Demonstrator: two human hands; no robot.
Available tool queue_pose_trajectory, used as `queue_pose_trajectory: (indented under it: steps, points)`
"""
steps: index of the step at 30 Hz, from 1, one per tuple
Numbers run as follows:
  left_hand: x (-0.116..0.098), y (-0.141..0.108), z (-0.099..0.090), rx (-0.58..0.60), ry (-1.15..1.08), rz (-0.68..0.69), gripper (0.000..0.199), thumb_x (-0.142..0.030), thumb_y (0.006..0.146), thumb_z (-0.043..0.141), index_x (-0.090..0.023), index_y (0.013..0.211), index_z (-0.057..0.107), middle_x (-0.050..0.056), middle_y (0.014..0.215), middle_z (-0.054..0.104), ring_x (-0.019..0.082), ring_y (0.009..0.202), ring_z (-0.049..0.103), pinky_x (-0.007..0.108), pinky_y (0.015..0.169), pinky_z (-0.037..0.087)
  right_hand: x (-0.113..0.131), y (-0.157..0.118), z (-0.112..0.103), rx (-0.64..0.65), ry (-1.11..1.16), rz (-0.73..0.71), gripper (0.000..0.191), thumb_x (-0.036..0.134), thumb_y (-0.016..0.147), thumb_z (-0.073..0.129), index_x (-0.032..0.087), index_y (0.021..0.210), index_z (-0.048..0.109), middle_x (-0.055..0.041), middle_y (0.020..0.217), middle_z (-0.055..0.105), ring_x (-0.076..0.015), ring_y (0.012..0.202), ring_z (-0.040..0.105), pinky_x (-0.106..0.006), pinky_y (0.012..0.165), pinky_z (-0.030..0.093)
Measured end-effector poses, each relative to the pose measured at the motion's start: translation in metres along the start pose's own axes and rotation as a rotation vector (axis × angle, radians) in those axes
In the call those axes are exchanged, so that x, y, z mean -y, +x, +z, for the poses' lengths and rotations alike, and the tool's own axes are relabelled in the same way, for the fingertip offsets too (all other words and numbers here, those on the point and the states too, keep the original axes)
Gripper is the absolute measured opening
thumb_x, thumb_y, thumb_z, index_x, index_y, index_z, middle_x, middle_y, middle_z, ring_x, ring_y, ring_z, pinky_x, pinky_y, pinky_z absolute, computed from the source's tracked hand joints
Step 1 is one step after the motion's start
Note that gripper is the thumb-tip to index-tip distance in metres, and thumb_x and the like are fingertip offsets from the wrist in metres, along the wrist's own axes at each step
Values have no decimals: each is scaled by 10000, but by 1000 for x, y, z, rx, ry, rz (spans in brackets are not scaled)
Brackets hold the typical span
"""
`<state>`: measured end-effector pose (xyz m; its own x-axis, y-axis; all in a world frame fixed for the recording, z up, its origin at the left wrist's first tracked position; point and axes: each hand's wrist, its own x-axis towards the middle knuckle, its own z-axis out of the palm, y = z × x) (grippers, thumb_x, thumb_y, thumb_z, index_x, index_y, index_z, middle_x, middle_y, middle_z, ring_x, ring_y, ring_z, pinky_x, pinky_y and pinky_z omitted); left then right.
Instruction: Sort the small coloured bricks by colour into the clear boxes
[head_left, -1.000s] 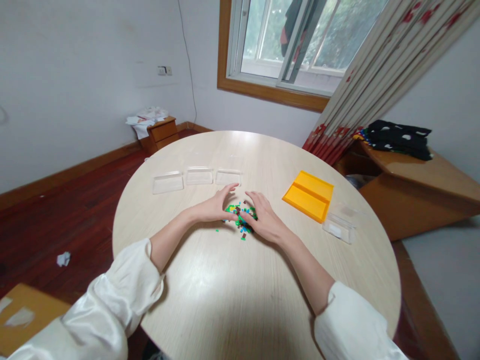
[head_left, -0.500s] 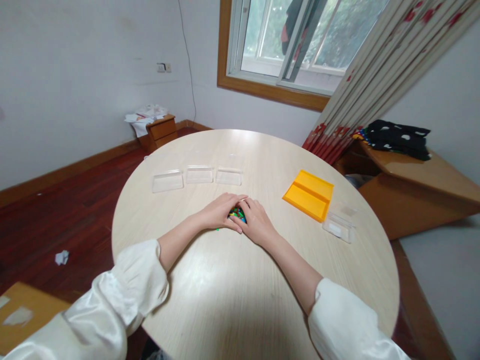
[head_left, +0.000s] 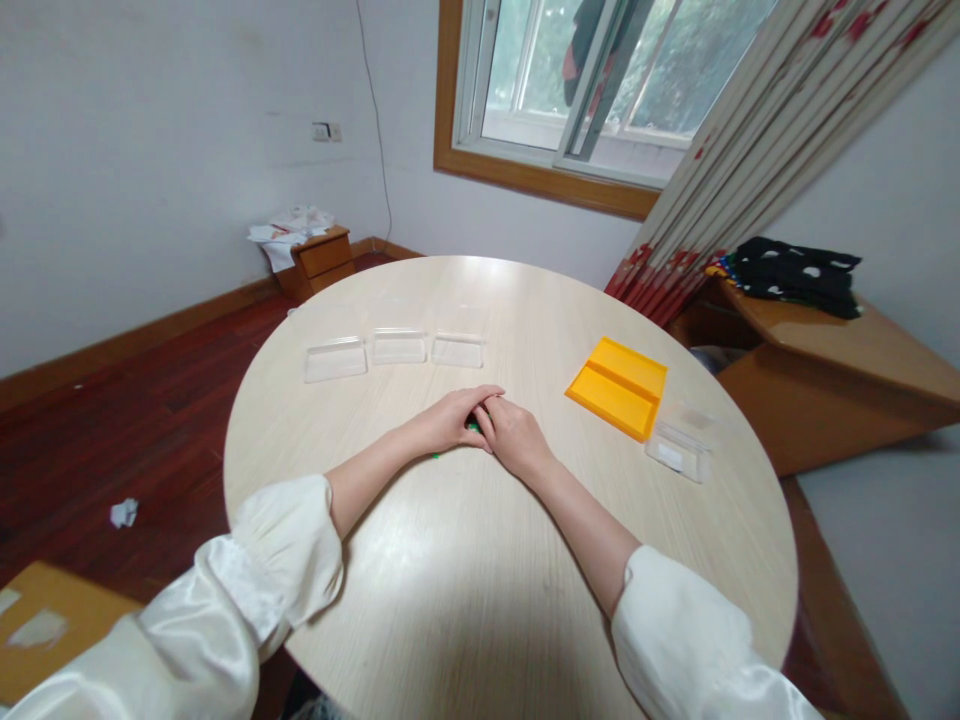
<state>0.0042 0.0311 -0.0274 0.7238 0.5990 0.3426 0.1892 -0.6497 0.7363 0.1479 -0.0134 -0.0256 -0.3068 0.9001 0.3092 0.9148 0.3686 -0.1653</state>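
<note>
Near the middle of the round table (head_left: 465, 570), my left hand (head_left: 450, 420) and my right hand (head_left: 516, 436) are cupped together, fingers touching and overlapping. They close around a heap of small coloured pieces (head_left: 473, 425). Only a little green shows in the gap between thumbs and fingers; my hands hide the rest, so their kind cannot be made out. One tiny green piece (head_left: 436, 456) lies loose on the tabletop, just below my left wrist.
Three clear plastic boxes (head_left: 399, 347) stand in a row beyond my hands, to the left. On the right lies an opened yellow case (head_left: 619, 390), with another clear box (head_left: 677, 452) beside it. A curtain (head_left: 720, 150) hangs behind the table's right side.
My hands have drawn closer together, my right hand's fingers curling further in. The coloured pieces seen between them are now mostly covered. The boxes and yellow case stay put.
</note>
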Motion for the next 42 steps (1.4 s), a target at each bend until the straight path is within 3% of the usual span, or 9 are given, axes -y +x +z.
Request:
queue_pose_trajectory:
  steps: [4,9,16,22,28,31,34,37,42]
  points:
    - [-3,-1,0,-47,-14,-60,475,-179,748,601,-159,1207,478,75,1046,630,163,894,593,286,812,449,-4,-1,2,-150,151,-8,291,267,933,297,183,757,514,-65,713,608,-160,665,568,-266,621,411]
    - [-6,-2,-1,-96,-29,-72,356,-216,773,569,-151,1121,540,46,908,629,141,781,559,263,729,437,-2,-3,-7,-284,401,48,268,296,898,334,215,657,418,-13,645,525,-139,615,503,-267,610,398]
    - [-16,-2,-3,-168,-111,-150,268,-244,751,586,-130,994,591,17,763,579,105,640,475,236,607,388,2,-6,-16,-345,699,192,236,361,820,483,217,665,379,44,616,424,-109,565,420,-245,563,358]
    - [-19,-4,-6,-185,-174,-159,254,-292,724,603,-111,902,613,0,683,527,101,612,443,239,584,370,1,-5,-18,-352,897,199,304,417,806,495,214,614,377,36,612,425,-115,592,433,-254,587,385]
    - [-23,-5,-15,-250,-166,-182,274,-359,767,559,-135,912,623,36,777,593,146,733,517,288,709,415,-4,-10,-31,-266,783,174,283,390,866,404,199,671,478,-1,654,520,-146,666,517,-293,668,441]
    - [-17,-4,-17,-311,-287,-178,341,-425,812,507,-150,994,595,63,910,610,177,878,549,324,839,416,-5,-14,-40,-115,526,1,241,394,866,432,191,860,562,-77,948,605,-204,950,556,-383,873,422]
    - [-4,-3,-16,-378,-433,-196,400,-470,836,468,-157,1069,557,66,946,600,183,953,550,342,931,383,-6,-21,-42,75,294,-63,537,521,781,548,230,1228,483,-128,1364,414,-304,1317,297,-514,1044,261]
    - [9,-1,-13,-430,-578,-249,437,-502,848,439,-157,1100,530,60,913,599,176,938,563,346,945,382,-7,-28,-38,231,205,-40,899,656,665,596,277,1410,262,-130,1496,205,-349,1396,55,-602,1063,158]
    - [16,3,-12,-477,-703,-304,408,-497,844,455,-159,1059,535,44,861,598,151,859,578,317,897,411,5,-34,-26,293,156,-70,1013,723,597,599,295,1431,216,-121,1517,151,-377,1392,33,-622,1061,136]
